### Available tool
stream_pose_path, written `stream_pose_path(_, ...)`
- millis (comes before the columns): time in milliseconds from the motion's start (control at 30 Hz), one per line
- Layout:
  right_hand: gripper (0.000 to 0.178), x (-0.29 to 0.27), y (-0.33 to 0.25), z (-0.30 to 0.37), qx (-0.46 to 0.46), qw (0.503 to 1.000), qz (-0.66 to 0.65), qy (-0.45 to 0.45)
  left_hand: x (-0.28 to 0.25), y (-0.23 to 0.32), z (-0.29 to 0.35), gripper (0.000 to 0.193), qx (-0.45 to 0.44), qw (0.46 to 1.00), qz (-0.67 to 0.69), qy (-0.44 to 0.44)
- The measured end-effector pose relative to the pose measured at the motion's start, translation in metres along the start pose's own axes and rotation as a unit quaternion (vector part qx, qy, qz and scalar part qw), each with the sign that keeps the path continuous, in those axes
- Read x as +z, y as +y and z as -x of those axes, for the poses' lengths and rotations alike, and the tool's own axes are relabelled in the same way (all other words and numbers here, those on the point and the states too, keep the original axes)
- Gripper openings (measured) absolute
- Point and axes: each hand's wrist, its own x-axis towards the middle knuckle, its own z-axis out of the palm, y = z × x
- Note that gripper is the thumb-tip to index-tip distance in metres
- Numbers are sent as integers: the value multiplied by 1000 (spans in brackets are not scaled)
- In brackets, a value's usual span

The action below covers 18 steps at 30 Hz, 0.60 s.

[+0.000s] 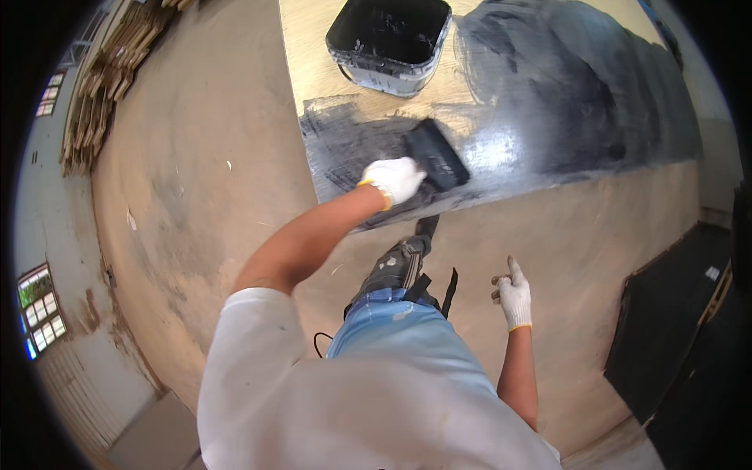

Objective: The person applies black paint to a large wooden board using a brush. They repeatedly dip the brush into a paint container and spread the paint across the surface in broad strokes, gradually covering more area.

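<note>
My left hand [395, 180], in a white knit glove with a yellow cuff, is closed round the handle of a wide black paint brush [439, 157]. The brush head lies against a pale wooden board [309, 66], near its close edge. Black paint [556, 94], wet and shiny in places, covers much of the board's right side and a streaky patch around the brush. Away from the board, my right hand [514, 301] hangs gloved at my right side. Its index finger points out, the others are partly bent, and it holds nothing.
On the board's far part stands a squarish paint-smeared bucket [388, 74], black inside. Stacked wooden boards [117, 78] lean along the left wall. Large black panels [666, 305] are at the right. Beneath my feet and around the board spreads a stained brown floor [196, 157].
</note>
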Motion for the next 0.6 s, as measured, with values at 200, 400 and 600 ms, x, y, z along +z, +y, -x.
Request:
stream_pose_path(200, 68, 79, 54, 43, -37, 997, -68, 16, 7, -31, 62, 47, 42, 995, -89, -27)
stream_pose_path(400, 69, 183, 135, 102, 43, 990, -131, -19, -35, -154, 153, 49, -20, 979, -201, -32)
stream_pose_path(600, 71, 231, 134, 147, 52, 991, -120, -13, -67, -183, 84, 53, -30, 982, -183, 25)
